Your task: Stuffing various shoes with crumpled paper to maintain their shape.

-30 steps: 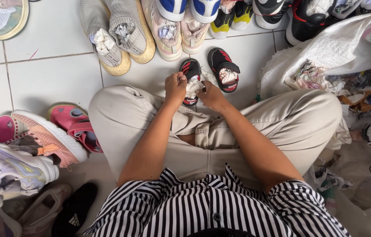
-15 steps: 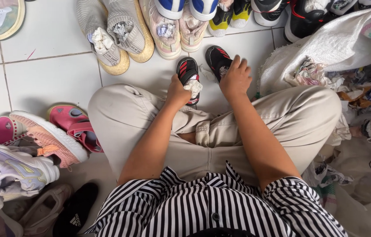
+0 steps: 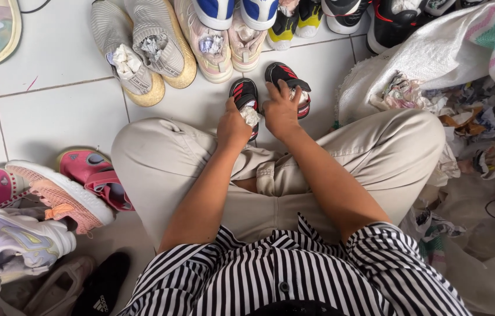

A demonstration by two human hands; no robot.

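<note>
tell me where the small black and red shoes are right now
In the head view, the small black and red shoes sit top centre on the white tile floor, under both hands, just below the beige sneakers.

You sit on a white tiled floor with two small black-and-red shoes ahead, a row of paper-stuffed sneakers beyond, pink shoes to your left, and a white woven sack to your right.

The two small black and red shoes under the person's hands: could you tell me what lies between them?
In the head view, only a narrow strip of bare white floor tile separates the left shoe from the right shoe; the shoes stand apart.
</note>
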